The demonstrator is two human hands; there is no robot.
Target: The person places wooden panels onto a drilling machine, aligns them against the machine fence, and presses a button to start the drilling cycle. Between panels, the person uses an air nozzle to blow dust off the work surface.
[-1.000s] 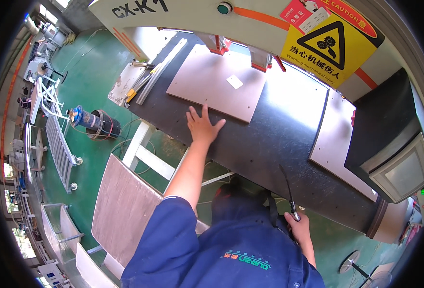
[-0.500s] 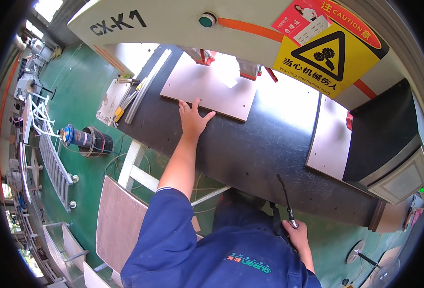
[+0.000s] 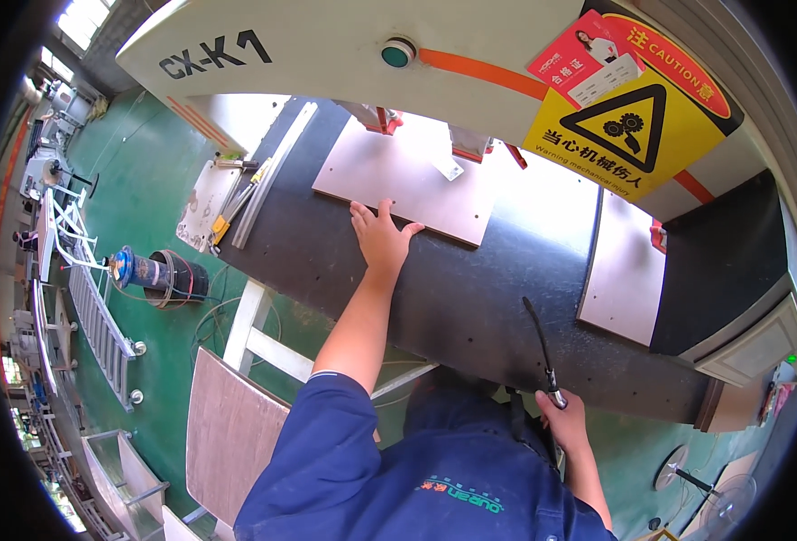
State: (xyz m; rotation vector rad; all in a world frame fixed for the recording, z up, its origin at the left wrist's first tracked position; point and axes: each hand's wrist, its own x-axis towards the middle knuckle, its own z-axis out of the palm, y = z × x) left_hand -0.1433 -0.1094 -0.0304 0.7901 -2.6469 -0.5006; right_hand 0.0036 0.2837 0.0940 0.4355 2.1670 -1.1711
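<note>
Pressing flat on the near edge of a pale drilled panel (image 3: pixel 405 183), the left hand (image 3: pixel 382 236) lay spread and released, gripping nothing, while the panel sat at the far side of the dark counter (image 3: pixel 470 298) under the machine's red-tipped clamps (image 3: pixel 382 117). The right hand (image 3: pixel 562 420) was clenched around a black air nozzle (image 3: pixel 539 347) at the counter's near edge. With only palm pressure holding it, the panel could skew off line (or fingers could stray toward the clamps), and a second panel (image 3: pixel 621 270) near the right edge could be knocked by the nozzle.
</note>
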